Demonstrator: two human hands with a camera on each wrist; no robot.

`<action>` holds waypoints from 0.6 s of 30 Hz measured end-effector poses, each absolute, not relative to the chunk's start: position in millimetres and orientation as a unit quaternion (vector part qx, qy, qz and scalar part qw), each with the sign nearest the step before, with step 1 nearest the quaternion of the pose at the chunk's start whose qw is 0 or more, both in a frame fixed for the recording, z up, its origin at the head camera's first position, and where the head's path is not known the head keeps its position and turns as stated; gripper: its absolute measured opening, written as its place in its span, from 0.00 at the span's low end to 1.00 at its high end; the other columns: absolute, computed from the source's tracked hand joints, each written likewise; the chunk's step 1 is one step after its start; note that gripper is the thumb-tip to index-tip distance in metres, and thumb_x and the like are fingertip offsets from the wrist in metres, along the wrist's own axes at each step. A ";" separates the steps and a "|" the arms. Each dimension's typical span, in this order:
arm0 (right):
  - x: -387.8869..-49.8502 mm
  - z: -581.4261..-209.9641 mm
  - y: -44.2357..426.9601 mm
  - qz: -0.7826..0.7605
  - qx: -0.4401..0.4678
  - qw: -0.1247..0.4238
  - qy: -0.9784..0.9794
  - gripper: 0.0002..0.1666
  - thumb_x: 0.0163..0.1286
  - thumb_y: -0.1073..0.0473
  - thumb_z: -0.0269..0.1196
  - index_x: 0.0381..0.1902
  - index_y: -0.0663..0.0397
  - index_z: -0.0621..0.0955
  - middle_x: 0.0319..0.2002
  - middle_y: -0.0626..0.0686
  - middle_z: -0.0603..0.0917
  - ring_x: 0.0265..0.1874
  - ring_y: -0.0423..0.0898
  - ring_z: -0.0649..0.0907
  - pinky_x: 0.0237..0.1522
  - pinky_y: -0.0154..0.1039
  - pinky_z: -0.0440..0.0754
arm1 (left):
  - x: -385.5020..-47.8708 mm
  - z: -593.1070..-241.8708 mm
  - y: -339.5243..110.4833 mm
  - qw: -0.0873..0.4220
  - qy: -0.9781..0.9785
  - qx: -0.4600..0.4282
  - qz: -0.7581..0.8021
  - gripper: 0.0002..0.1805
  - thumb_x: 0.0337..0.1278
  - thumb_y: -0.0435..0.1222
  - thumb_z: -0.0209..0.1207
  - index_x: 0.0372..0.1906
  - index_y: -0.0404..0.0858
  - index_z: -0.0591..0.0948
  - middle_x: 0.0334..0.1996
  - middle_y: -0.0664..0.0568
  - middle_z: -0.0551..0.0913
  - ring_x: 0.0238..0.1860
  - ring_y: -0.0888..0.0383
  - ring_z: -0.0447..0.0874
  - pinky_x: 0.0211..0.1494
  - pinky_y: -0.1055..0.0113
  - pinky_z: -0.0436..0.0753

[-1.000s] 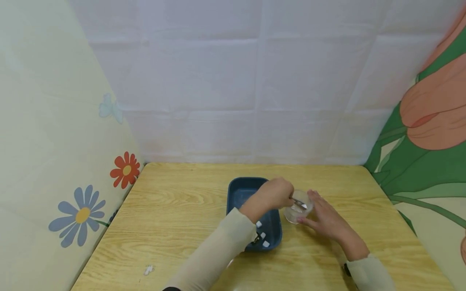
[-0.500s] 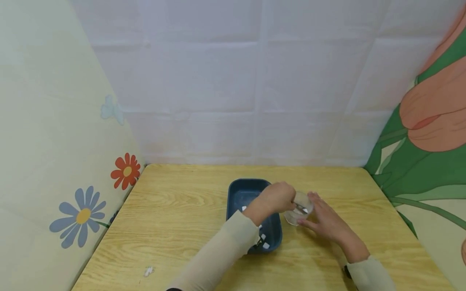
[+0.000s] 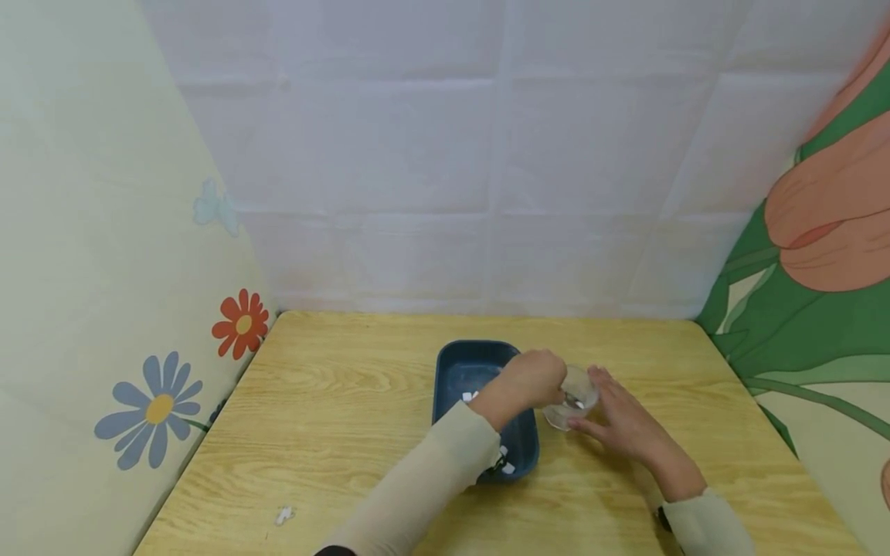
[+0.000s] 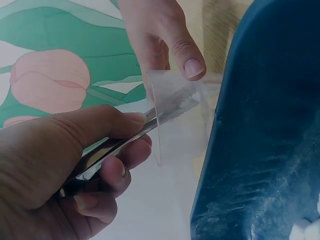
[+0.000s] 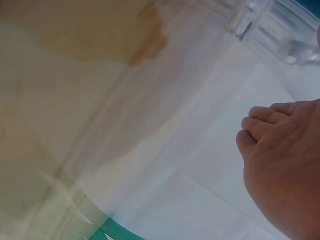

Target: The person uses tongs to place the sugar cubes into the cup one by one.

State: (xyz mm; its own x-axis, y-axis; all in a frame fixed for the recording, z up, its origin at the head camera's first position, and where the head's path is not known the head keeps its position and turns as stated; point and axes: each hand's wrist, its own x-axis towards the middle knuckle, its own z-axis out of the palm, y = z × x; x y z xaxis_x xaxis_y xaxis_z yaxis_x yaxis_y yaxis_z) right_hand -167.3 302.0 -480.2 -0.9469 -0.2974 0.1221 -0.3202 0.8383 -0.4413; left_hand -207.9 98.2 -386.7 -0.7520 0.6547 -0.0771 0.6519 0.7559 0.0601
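Observation:
My left hand (image 3: 530,378) grips metal tongs (image 4: 112,147) between thumb and fingers. Their serrated tips reach inside a clear cup (image 4: 176,135); whether they hold anything is unclear. Around the cup's right side my right hand (image 3: 629,423) holds it, thumb in front and fingers behind. The cup (image 3: 556,418) stands just right of a dark blue tray (image 3: 445,363). Several white cubes (image 3: 508,468) lie in the tray, partly hidden by the left arm. In the right wrist view, the right hand (image 5: 285,165) shows only in part, near the cup's clear wall (image 5: 260,30).
A small white patch (image 3: 284,515) marks the wooden table (image 3: 334,417) at front left. A white sheet (image 3: 389,170) hangs behind the table. Flower-patterned cloths stand at the left (image 3: 104,255) and right (image 3: 834,332).
The left hand has shifted slightly right and down, with the tongs tilting deeper into the cup. The right hand and the cup have hardly moved.

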 end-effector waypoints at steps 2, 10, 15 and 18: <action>-167.2 -479.9 302.0 0.229 0.159 0.022 -0.960 0.63 0.66 0.33 0.66 0.77 0.73 0.52 0.76 0.75 0.54 0.75 0.71 0.54 0.70 0.68 0.55 | -207.8 -387.1 99.8 0.045 0.937 0.348 0.010 0.06 0.60 0.45 0.69 0.34 0.49 0.85 0.31 0.62 0.84 0.28 0.66 0.77 0.33 0.70 0.79; -166.9 -479.8 303.0 0.226 0.157 0.019 -0.961 0.64 0.66 0.34 0.66 0.77 0.74 0.51 0.76 0.74 0.53 0.75 0.71 0.54 0.70 0.69 0.56 | -208.1 -390.1 104.2 0.043 0.939 0.341 -0.004 0.08 0.59 0.46 0.70 0.40 0.51 0.87 0.37 0.62 0.86 0.34 0.65 0.80 0.37 0.69 0.81; -166.4 -479.3 301.9 0.225 0.157 0.022 -0.961 0.65 0.66 0.33 0.66 0.77 0.74 0.51 0.76 0.75 0.54 0.75 0.72 0.54 0.70 0.68 0.56 | -207.0 -387.8 99.5 0.049 0.942 0.333 0.010 0.08 0.59 0.46 0.70 0.41 0.50 0.86 0.37 0.62 0.85 0.31 0.65 0.79 0.34 0.69 0.80; -166.4 -479.4 301.9 0.223 0.157 0.023 -0.962 0.64 0.66 0.33 0.66 0.77 0.74 0.52 0.76 0.75 0.54 0.75 0.72 0.55 0.70 0.68 0.56 | -206.7 -384.7 93.6 0.055 0.942 0.330 0.026 0.07 0.60 0.45 0.69 0.39 0.49 0.86 0.35 0.62 0.85 0.30 0.66 0.78 0.33 0.69 0.79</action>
